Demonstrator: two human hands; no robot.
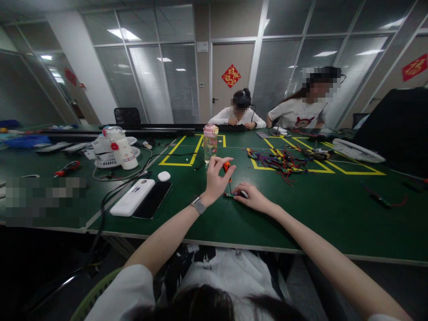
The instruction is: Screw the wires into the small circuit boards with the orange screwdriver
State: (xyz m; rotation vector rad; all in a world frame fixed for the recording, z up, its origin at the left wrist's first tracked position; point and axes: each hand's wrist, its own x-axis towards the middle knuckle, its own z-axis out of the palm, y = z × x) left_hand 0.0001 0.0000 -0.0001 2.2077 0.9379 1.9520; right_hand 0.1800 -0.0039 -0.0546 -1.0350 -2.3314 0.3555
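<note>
My left hand, with a watch on its wrist, has its fingers around the orange and black handle of a screwdriver. The screwdriver's thin shaft points down at a small green circuit board on the table. From the right, my right hand presses its fingertips on the board and holds it against the table top. Its fingers hide most of the board, so I cannot make out a screw or the tip's exact contact.
Beyond my hands stands a pink-lidded bottle. A heap of wired circuit boards lies to the right, one wired board farther right. At left are a white power bank, a phone and cables. Two people sit opposite.
</note>
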